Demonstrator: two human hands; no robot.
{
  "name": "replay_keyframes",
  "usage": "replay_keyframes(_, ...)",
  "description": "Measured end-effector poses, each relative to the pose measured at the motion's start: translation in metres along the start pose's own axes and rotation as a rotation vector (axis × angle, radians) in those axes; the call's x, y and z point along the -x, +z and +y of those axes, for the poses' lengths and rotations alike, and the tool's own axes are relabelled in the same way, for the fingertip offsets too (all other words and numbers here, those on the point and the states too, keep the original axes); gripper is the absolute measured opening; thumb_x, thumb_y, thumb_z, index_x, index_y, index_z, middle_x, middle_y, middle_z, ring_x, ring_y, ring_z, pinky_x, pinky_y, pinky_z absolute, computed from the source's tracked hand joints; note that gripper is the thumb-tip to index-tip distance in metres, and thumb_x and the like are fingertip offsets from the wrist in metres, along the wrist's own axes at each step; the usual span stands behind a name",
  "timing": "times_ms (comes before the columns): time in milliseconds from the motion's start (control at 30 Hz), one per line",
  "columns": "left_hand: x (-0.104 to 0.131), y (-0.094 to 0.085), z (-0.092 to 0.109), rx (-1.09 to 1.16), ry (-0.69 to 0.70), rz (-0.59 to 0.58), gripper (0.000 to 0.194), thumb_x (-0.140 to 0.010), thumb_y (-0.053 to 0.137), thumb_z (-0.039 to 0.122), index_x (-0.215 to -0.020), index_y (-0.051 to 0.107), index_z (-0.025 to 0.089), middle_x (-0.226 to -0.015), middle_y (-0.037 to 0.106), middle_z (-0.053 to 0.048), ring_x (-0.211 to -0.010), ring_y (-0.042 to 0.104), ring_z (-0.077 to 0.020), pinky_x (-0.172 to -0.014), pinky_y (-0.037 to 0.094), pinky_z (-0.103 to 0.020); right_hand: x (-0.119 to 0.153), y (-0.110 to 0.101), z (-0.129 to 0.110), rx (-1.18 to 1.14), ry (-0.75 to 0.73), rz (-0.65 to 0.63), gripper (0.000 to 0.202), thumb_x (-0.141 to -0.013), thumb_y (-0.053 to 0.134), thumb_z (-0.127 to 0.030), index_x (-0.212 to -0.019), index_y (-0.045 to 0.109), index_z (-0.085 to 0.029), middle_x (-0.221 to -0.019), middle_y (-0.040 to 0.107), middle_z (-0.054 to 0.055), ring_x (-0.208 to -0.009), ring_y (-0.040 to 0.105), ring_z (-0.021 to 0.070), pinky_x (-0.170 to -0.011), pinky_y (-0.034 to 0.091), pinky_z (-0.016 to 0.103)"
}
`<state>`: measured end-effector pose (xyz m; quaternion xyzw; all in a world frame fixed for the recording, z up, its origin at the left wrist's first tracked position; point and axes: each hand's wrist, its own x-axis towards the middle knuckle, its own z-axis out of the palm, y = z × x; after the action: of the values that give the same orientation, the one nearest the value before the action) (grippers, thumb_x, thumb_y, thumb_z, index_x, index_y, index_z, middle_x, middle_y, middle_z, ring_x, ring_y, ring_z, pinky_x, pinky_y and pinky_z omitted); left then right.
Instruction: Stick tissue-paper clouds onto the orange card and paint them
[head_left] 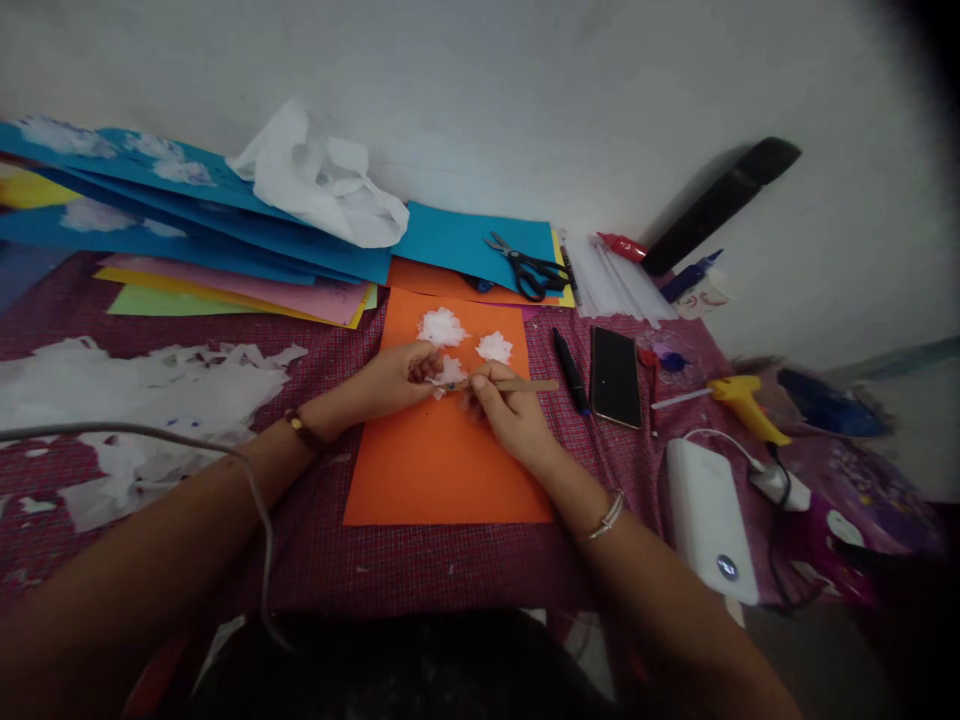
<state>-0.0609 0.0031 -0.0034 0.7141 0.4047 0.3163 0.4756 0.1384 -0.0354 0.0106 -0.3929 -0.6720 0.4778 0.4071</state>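
Note:
An orange sheet (pixel 450 460) lies on the checked cloth in front of me, with white paper flowers (pixel 441 327) on its upper part. My right hand (pixel 510 408) is closed round a flat wooden stick (pixel 532 385), whose tip points left toward a lower white flower (pixel 450 372). My left hand (pixel 401 375) is at the left side of that flower, its fingers curled near the stick's tip. Whether those fingers pinch anything is too small to tell.
Black scissors (pixel 529 270) lie on blue sheets (pixel 472 240) behind. To the right are a pen (pixel 571 372), a phone (pixel 615 377), a yellow glue gun (pixel 742 400) and a power bank (pixel 711 520). White paper scraps (pixel 135 390) and a grey cable (pixel 251 480) are at left.

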Motion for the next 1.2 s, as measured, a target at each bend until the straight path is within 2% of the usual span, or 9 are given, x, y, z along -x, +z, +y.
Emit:
replay_keyframes(167,0.001,-0.001,0.002,-0.056,0.017,-0.016,0.017,-0.072,0.061,0.031,-0.079,0.050,0.020,-0.073,0.054,0.002,-0.067,0.053,-0.0126,-0.063,0.044,-0.026,0.001,0.000,0.002,0.074,-0.031,0.010,0.036,-0.097,0.043,-0.054,-0.081,0.052,-0.023,-0.072,0.058,0.000,-0.059,0.053,0.0132,-0.057,0.045,0.027)
replay_keyframes(267,0.004,-0.004,0.004,-0.016,-0.013,-0.034,0.018,-0.072,0.061,0.030,-0.084,0.051,0.020,-0.075,0.058,0.001,-0.069,0.056,-0.0135,-0.063,0.046,-0.027,0.001,0.000,0.004,0.078,-0.020,0.033,0.035,-0.097,0.043,-0.053,-0.081,0.051,-0.023,-0.071,0.058,0.000,-0.060,0.054,0.0136,-0.058,0.045,0.028)
replay_keyframes(500,0.005,-0.009,0.005,-0.069,-0.087,0.061,0.010,-0.076,0.058,0.028,-0.073,0.056,0.018,-0.068,0.060,0.000,-0.062,0.055,-0.0125,-0.055,0.041,-0.024,0.002,-0.002,0.002,0.088,-0.050,0.072,0.032,-0.098,0.044,-0.049,-0.082,0.052,-0.023,-0.071,0.058,0.000,-0.059,0.053,0.0131,-0.056,0.044,0.027)
replay_keyframes(600,0.003,-0.008,0.006,-0.046,-0.103,0.053,0.010,-0.076,0.059,0.027,-0.072,0.057,0.018,-0.068,0.062,0.000,-0.061,0.055,-0.0120,-0.055,0.041,-0.024,0.004,-0.002,0.000,0.070,-0.069,0.104,0.031,-0.098,0.043,-0.049,-0.083,0.053,-0.023,-0.070,0.058,-0.001,-0.058,0.053,0.0131,-0.056,0.044,0.027)
replay_keyframes(733,0.002,-0.007,0.006,-0.024,-0.097,0.012,0.012,-0.077,0.059,0.029,-0.073,0.059,0.017,-0.070,0.066,-0.002,-0.064,0.058,-0.0131,-0.059,0.042,-0.025,0.004,0.000,0.002,0.113,-0.080,0.028,0.028,-0.099,0.043,-0.044,-0.082,0.053,-0.023,-0.071,0.058,0.000,-0.061,0.055,0.0137,-0.059,0.044,0.028)
replay_keyframes(967,0.002,-0.006,0.006,-0.031,-0.084,0.039,0.016,-0.075,0.062,0.031,-0.071,0.061,0.015,-0.069,0.063,-0.001,-0.065,0.056,-0.0129,-0.060,0.041,-0.024,0.002,0.001,0.005,0.330,-0.102,-0.031,0.026,-0.100,0.040,-0.038,-0.084,0.052,-0.022,-0.070,0.057,-0.001,-0.062,0.054,0.0141,-0.061,0.042,0.027)
replay_keyframes(1100,0.004,-0.010,0.009,-0.042,-0.105,0.071,0.014,-0.078,0.057,0.027,-0.078,0.064,0.015,-0.073,0.064,-0.001,-0.065,0.055,-0.0118,-0.059,0.040,-0.023,0.004,-0.001,-0.002,0.504,-0.209,-0.078,0.024,-0.100,0.038,-0.031,-0.087,0.054,-0.021,-0.074,0.058,0.001,-0.067,0.055,0.0149,-0.064,0.042,0.027)
replay_keyframes(1200,0.006,-0.013,0.010,-0.019,-0.136,0.087,0.010,-0.076,0.057,0.024,-0.076,0.061,0.016,-0.066,0.059,0.002,-0.058,0.049,-0.0101,-0.054,0.035,-0.021,0.006,0.001,-0.006,0.720,-0.330,-0.177,0.026,-0.100,0.034,-0.026,-0.088,0.056,-0.019,-0.079,0.061,0.005,-0.069,0.054,0.0167,-0.065,0.041,0.029)
